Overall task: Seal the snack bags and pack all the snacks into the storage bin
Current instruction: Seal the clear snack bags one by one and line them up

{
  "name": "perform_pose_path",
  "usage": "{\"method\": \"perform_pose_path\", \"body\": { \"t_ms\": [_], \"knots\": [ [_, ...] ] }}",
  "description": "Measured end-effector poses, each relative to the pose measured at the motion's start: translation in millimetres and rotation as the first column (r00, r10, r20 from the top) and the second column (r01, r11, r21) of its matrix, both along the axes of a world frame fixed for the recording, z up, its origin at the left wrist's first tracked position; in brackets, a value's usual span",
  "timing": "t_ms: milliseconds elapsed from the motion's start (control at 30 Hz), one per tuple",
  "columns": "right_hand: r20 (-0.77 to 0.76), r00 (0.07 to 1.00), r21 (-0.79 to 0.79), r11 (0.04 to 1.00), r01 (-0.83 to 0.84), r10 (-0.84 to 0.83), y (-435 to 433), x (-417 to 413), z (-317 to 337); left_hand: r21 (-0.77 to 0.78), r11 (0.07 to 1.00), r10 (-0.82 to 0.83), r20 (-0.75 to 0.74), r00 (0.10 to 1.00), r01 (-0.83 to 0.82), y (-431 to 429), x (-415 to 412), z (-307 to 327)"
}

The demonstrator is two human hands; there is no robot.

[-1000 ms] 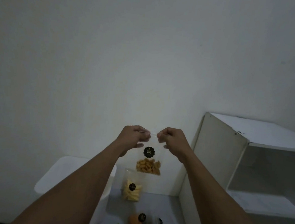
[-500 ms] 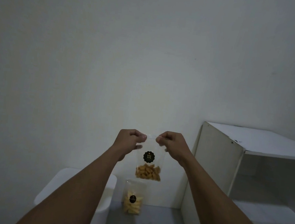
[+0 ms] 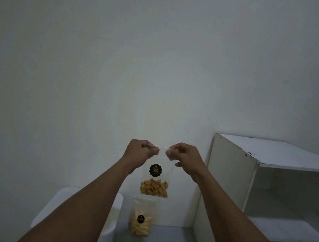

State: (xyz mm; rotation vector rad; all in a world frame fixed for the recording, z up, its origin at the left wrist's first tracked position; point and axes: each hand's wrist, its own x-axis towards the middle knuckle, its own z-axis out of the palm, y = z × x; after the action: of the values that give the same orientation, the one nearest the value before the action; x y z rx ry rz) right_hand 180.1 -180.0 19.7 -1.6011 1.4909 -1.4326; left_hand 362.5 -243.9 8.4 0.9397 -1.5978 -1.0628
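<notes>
Hands unmoved; left hand (image 3: 141,154) and right hand (image 3: 185,158) pinch snack bag (image 3: 155,178) top

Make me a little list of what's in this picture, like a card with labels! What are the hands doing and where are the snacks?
left hand: pinching the top left edge of the held bag
right hand: pinching the top right edge
held bag: clear, black round sticker, orange snacks at the bottom, hanging in the air
second bag: pale yellow sticks, standing below against the wall
white bin: lower left, partly behind the arm
white shelf: on the right
</notes>
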Motion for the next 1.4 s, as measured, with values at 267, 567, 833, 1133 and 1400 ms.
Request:
{"method": "perform_pose_path", "body": {
  "t_ms": [267,567,833,1133,1400],
  "knots": [
    [-0.004,0.998,0.000,0.998,0.059,-0.059,6.2,-8.3,1.3,0.106,0.985,-0.115,-0.184,0.976,0.136,1.3,6.4,-2.8],
    [-0.069,0.997,-0.010,0.999,0.046,-0.047,4.5,6.6,1.2,0.015,0.999,-0.050,-0.138,0.989,0.052,2.2,5.1,-2.0],
    [-0.059,0.995,-0.077,0.994,0.074,-0.079,3.5,8.6,-3.2,0.005,0.993,-0.113,-0.095,0.989,0.114,2.1,10.3,0.4],
    [-0.051,0.996,-0.051,0.996,0.067,-0.070,7.4,2.8,-0.4,0.087,0.985,-0.134,-0.128,0.983,0.146,-1.7,10.7,-1.5],
    [-0.230,0.963,-0.026,0.990,0.135,-0.138,1.0,10.9,-2.4,-0.091,0.993,0.085,0.063,0.994,-0.079,-4.7,-1.0,-0.4]
  ]
}}
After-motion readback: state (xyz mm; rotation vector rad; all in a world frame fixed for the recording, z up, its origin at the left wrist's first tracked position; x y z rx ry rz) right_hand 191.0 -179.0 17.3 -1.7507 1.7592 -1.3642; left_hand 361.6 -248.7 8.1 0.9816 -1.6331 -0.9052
